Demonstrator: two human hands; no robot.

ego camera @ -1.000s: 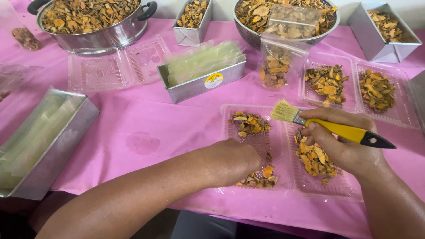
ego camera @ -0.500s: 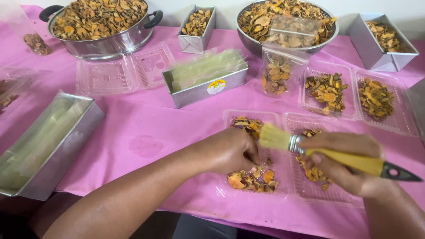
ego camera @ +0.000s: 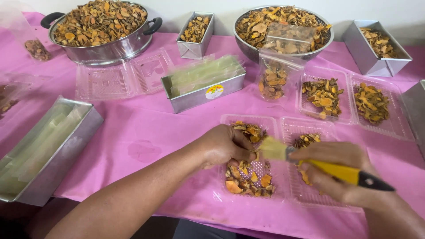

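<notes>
Right hand (ego camera: pixel 343 177): fingers closed around the yellow-handled pastry brush (ego camera: pixel 310 160), bristles now lower and further left than 0.5 s ago, over the clear plastic two-compartment tray (ego camera: pixel 283 166) on the pink-covered desk (ego camera: pixel 146 132). Left hand (ego camera: pixel 226 146) remains on the tray's left compartment, fingers curled on dried orange-brown slices (ego camera: pixel 248 177).

Far ahead of my left hand sits a steel pot (ego camera: pixel 104 31) heaped with dried orange slices. Ahead of my right hand, a metal colander (ego camera: pixel 283 26) holds more. Between them stands a small metal tin (ego camera: pixel 197 28). Well left of my hands lies a long tray (ego camera: pixel 44 150) of pale green sheets.
</notes>
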